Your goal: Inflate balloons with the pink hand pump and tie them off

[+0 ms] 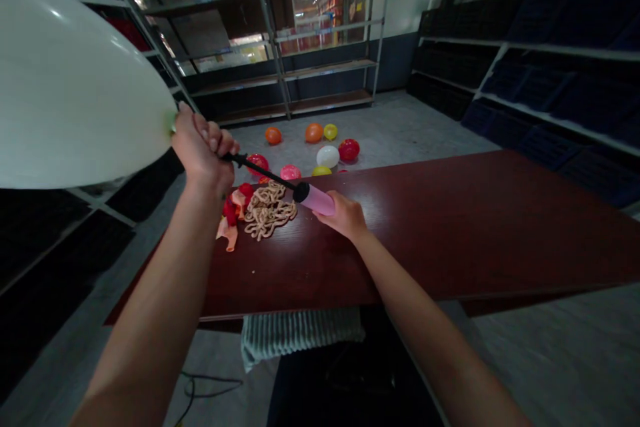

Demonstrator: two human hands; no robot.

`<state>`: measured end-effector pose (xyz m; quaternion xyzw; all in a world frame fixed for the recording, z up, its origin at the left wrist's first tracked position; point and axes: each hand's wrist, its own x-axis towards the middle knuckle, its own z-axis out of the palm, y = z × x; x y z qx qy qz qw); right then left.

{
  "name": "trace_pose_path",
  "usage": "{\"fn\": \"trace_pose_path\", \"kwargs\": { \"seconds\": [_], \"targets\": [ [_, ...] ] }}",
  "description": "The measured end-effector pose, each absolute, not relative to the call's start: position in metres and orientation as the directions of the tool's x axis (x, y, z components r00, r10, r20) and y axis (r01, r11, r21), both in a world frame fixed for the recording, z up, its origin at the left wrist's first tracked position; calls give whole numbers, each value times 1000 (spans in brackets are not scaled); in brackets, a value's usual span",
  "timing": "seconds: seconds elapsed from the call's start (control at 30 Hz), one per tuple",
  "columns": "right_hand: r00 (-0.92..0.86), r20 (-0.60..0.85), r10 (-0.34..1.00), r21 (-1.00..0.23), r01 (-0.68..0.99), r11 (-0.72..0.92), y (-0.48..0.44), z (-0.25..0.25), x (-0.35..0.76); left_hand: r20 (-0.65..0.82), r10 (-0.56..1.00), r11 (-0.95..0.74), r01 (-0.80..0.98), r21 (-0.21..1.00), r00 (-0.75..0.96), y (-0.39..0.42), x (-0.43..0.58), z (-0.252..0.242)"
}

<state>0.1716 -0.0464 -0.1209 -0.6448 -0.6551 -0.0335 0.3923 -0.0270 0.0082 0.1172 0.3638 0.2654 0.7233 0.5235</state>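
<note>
A large pale white balloon [75,87] fills the upper left, its neck at the fingers of my left hand [203,143]. That hand is closed around the balloon's neck and the black end of a hand pump. The pump's thin black rod [267,173] runs down to the right into its pink barrel [319,200]. My right hand [345,215] is wrapped round the barrel. Below the rod, a tangled beige cord [270,213] lies on the dark red table [425,227]. Beside it are uninflated red and peach balloons [229,230].
Several inflated balloons, among them a white one [328,157] and a red one [349,150], lie on the floor past the table. Metal shelves [325,70] stand behind, and racks of dark crates [555,87] at right. A grey-green ribbed cloth [300,333] hangs at the near edge.
</note>
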Motion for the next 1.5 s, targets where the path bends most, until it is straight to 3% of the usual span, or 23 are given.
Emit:
{"fn": "trace_pose_path", "kwargs": {
  "seconds": [0.33,0.7,0.93,1.2,1.4,1.5],
  "targets": [
    [287,546,787,-581,807,109,-43,-124,185,398,910,-408,-424,808,-117,8,70,142],
    [465,465,753,-677,735,-35,-36,-118,185,290,953,-238,-388,890,82,26,138,50],
    [374,504,779,-608,794,13,-39,-116,183,222,975,-196,-459,866,2,20,108,43],
    [181,550,816,-435,895,95,-48,-113,171,122,980,-194,-591,783,-159,27,42,36],
    [107,568,816,-368,920,135,-50,-116,168,75,970,-214,-656,724,-233,18,-3,57],
    [95,573,814,-377,912,160,-48,-118,168,121,963,-252,-652,716,-239,14,-23,74]
  ]
}}
